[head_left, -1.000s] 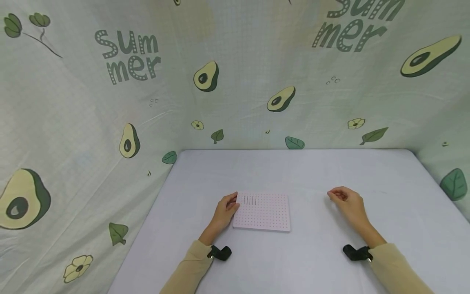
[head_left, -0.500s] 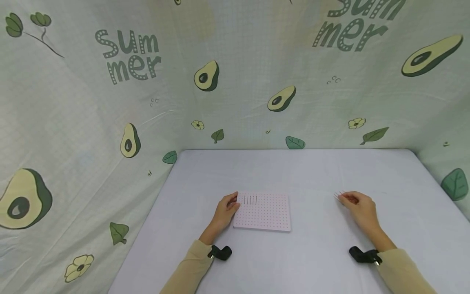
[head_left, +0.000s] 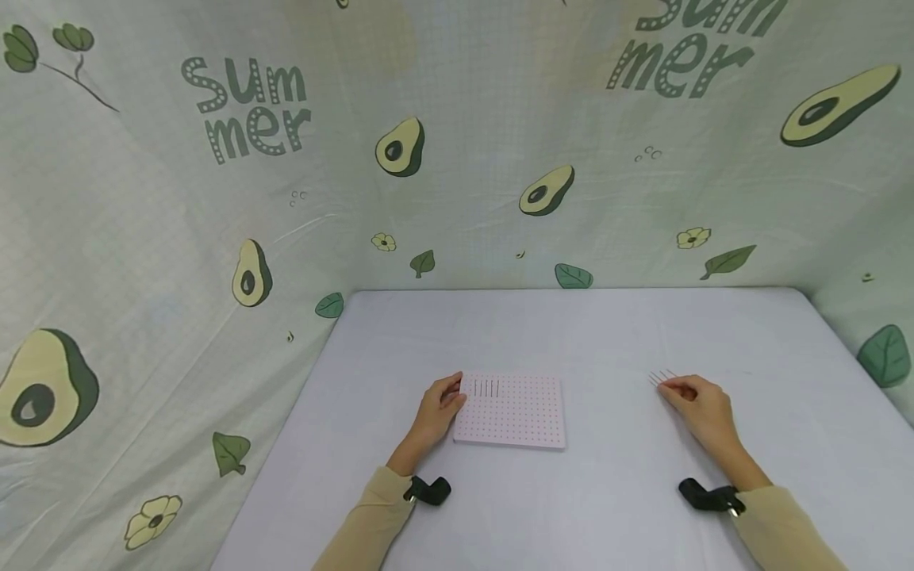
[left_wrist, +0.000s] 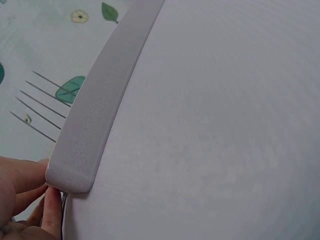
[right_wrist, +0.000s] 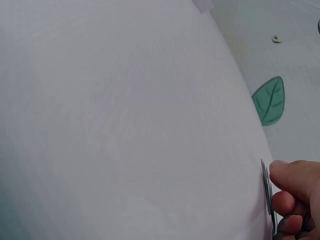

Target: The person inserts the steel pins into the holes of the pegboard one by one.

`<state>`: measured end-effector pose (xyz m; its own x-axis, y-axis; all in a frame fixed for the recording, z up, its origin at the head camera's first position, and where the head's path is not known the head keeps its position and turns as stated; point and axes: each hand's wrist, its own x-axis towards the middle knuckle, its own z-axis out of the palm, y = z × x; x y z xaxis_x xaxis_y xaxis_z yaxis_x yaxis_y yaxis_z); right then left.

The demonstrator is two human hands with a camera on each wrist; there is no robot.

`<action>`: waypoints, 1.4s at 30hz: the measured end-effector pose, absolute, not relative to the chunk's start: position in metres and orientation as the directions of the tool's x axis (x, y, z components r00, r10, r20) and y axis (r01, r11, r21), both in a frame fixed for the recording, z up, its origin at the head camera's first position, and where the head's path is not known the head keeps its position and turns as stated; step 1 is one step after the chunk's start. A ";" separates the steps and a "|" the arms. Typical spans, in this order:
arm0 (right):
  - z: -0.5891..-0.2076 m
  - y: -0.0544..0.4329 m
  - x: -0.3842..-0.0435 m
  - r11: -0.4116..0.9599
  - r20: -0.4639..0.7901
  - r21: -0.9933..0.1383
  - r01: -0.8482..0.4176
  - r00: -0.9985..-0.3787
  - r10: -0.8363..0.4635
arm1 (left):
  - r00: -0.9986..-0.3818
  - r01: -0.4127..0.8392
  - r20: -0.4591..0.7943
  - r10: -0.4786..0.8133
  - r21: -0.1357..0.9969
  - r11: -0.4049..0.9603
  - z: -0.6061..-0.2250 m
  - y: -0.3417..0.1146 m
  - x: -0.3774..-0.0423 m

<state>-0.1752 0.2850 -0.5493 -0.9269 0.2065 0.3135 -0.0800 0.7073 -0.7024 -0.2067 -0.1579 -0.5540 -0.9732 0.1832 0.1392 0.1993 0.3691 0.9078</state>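
Left grip [head_left: 435, 408] clamped on pegboard [head_left: 514, 420] edge | right grip [head_left: 696, 404] at thin pins [right_wrist: 268, 192], closure unclear | pins likely light, stiff: pinch mid-shaft

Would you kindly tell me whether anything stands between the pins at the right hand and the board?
Nothing visible does: from the pins at the right hand to the board, the head view shows only tabletop in between. The left hand grips the board's left edge, on the far side from the pins.
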 end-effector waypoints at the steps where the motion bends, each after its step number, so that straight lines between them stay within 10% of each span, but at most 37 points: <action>1: -0.550 0.285 -0.175 0.710 0.314 -0.699 -0.080 -0.927 0.205 | -0.972 0.205 0.146 0.183 0.906 0.370 -0.554 -0.157 -0.206; 42: -0.556 0.283 -0.177 0.733 0.356 -0.666 -0.137 -0.922 0.152 | -0.968 0.213 0.150 0.202 0.916 0.339 -0.515 -0.149 -0.188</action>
